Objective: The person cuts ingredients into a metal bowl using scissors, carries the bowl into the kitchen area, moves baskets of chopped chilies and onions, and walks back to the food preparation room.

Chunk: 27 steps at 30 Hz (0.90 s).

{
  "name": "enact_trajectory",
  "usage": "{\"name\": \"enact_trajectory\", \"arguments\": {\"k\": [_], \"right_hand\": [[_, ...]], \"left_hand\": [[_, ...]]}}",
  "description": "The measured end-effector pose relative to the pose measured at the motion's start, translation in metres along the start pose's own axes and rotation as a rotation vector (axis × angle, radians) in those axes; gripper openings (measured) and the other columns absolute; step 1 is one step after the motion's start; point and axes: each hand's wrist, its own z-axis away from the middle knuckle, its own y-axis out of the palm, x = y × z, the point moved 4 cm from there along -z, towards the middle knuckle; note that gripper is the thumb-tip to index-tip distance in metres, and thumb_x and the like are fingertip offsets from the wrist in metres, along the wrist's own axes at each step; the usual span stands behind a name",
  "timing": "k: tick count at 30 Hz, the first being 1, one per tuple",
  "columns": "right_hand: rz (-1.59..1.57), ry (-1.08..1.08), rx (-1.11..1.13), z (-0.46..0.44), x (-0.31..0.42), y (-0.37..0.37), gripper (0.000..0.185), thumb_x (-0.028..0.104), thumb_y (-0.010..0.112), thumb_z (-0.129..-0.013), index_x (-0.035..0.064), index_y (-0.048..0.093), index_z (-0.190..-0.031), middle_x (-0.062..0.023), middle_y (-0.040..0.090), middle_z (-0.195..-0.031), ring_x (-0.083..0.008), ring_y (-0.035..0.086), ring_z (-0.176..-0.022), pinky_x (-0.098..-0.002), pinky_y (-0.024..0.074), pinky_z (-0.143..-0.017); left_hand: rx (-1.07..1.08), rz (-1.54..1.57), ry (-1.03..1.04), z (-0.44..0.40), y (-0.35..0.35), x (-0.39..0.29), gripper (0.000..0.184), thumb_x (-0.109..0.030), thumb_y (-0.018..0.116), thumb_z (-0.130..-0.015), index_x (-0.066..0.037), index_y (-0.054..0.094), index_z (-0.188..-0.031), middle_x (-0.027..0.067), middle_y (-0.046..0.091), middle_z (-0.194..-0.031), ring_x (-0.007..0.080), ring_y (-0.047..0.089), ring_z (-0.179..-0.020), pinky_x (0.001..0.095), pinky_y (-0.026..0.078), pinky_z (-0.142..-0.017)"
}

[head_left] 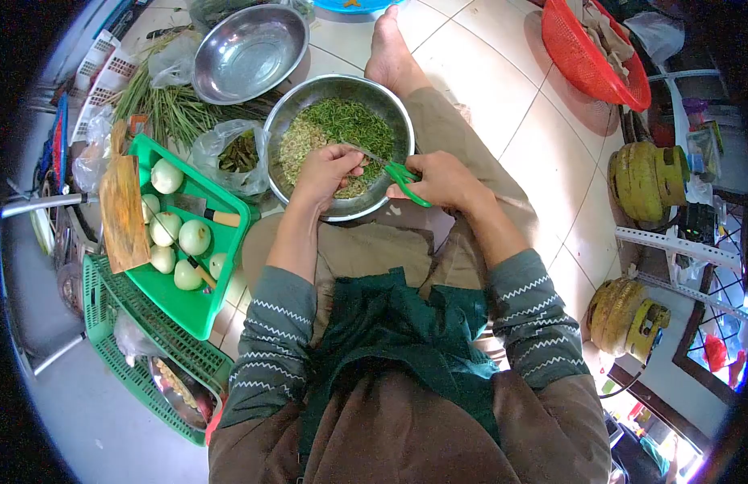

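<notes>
A wide metal bowl (408,121) holds chopped green leaves (345,121) on its far and right side and pale chopped bits (300,141) on the left. Over its near part, my right hand (442,179) grips the green handles of a pair of scissors (406,175), whose blades point left toward my left hand. My left hand (329,171) is closed in a pinch at the blade tips, above the bowl; what lies between its fingers is too small to make out.
An empty metal basin (250,55), a bag of dark leaves (239,153) and long green stalks (176,105) lie beyond on the left. A green tray (198,310) holds white onions and knives, beside a wooden board (124,211). A red basket (579,64) and gas cylinders (644,181) stand right.
</notes>
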Motion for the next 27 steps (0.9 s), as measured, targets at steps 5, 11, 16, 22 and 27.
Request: {"name": "enact_trajectory", "arguments": {"k": [5,11,16,22,27], "right_hand": [[-0.020,-0.024,-0.027,-0.0046,-0.0107,0.0065,0.054,0.055,0.066,-0.064,0.0032,0.063,-0.079,-0.0183,0.057,-0.062,-0.0313,0.056,-0.058,-0.0383,0.0423,-0.055],[-0.089,0.070,0.002,-0.0004,-0.0068,-0.0006,0.054,0.054,0.066,-0.065,0.0013,0.062,-0.077,-0.0171,0.057,-0.060,-0.0286,0.057,-0.057,-0.0378,0.0421,-0.055],[-0.070,0.035,0.011,0.0009,-0.0067,0.0026,0.054,0.053,0.065,-0.065,0.0008,0.061,-0.077,-0.0169,0.057,-0.061,-0.0276,0.057,-0.058,-0.0371,0.0430,-0.056],[-0.067,0.012,0.023,-0.0004,-0.0060,0.0031,0.053,0.052,0.065,-0.065,0.0015,0.061,-0.078,-0.0163,0.058,-0.062,-0.0278,0.057,-0.059,-0.0368,0.0433,-0.056],[-0.064,-0.008,0.014,0.0007,-0.0059,0.0018,0.054,0.053,0.065,-0.065,0.0008,0.061,-0.077,-0.0163,0.057,-0.061,-0.0279,0.057,-0.058,-0.0370,0.0427,-0.055]], "left_hand": [[0.009,-0.011,-0.024,-0.0028,-0.0020,0.0028,0.013,-0.015,0.059,-0.083,-0.003,0.058,-0.088,0.0007,0.057,-0.074,0.0050,0.049,-0.059,0.0163,0.033,-0.046],[-0.028,0.065,-0.013,-0.0026,-0.0048,0.0010,0.016,-0.015,0.059,-0.083,-0.001,0.059,-0.092,0.0027,0.060,-0.081,0.0049,0.050,-0.063,0.0159,0.034,-0.047],[-0.012,0.061,-0.007,-0.0035,-0.0042,0.0012,0.012,-0.013,0.058,-0.083,-0.003,0.058,-0.089,0.0016,0.060,-0.079,0.0046,0.050,-0.061,0.0158,0.033,-0.046],[0.009,0.038,-0.002,-0.0013,-0.0030,0.0008,0.011,-0.013,0.059,-0.082,-0.003,0.058,-0.087,0.0006,0.056,-0.072,0.0050,0.050,-0.059,0.0157,0.033,-0.045],[-0.001,0.044,-0.003,-0.0007,-0.0021,0.0004,0.013,-0.014,0.059,-0.082,-0.002,0.058,-0.087,0.0005,0.056,-0.071,0.0050,0.050,-0.059,0.0158,0.034,-0.046]]}}
